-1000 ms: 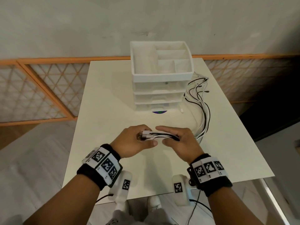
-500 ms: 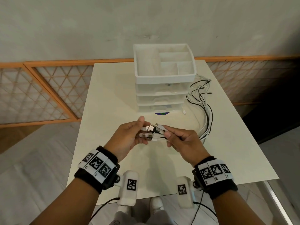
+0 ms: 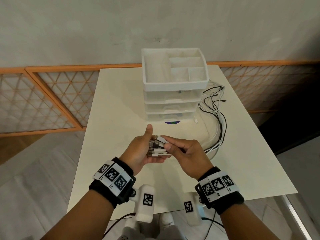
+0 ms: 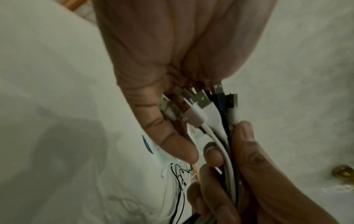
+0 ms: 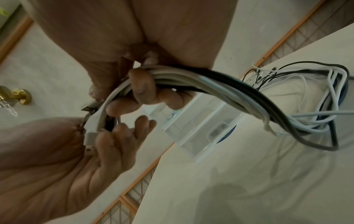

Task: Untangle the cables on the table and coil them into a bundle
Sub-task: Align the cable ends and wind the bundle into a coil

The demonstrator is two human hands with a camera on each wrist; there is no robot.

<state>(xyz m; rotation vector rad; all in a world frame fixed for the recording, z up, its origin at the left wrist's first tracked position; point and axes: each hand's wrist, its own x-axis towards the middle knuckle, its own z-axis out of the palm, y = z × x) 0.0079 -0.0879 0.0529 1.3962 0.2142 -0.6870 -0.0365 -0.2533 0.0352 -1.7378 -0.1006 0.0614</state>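
Observation:
Several black and white USB cables [image 3: 220, 125] trail in a loop over the right side of the white table [image 3: 121, 101], their small far ends [image 3: 216, 95] lying beside the drawer unit. My right hand [image 3: 183, 151] grips the gathered strands just behind the USB plugs [image 3: 156, 146]; its fingers [image 5: 145, 89] curl round the bundle [image 5: 239, 91]. My left hand [image 3: 138, 151] is open, thumb raised, and the plug tips [image 4: 201, 101] butt against its palm [image 4: 172, 60]. Both hands are held above the table's near middle.
A white drawer unit [image 3: 174, 84] with an open divided top tray stands at the table's back centre, with a blue disc [image 3: 172, 122] under its front. One loose white plug [image 3: 196, 120] lies near it. An orange lattice panel [image 3: 43, 101] stands to the left.
My left hand has let go of the plug ends and opened, thumb up, palm against the plugs. Both hands have lifted off the table; the right keeps its grip on the cables.

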